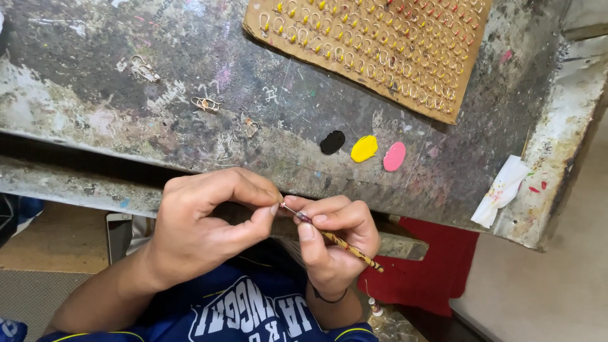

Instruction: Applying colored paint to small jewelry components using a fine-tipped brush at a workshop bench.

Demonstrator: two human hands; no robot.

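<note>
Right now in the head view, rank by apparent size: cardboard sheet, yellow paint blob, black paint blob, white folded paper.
1. cardboard sheet, cut off by the frame
2. white folded paper
3. yellow paint blob and black paint blob: too alike to rank

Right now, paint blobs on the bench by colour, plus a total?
Black oval paint blob: 1
Yellow oval paint blob: 1
Pink oval paint blob: 1
Total: 3

They sit in a row on the stained grey workbench, beyond the left hand and the right hand, which holds a thin striped brush.
</note>
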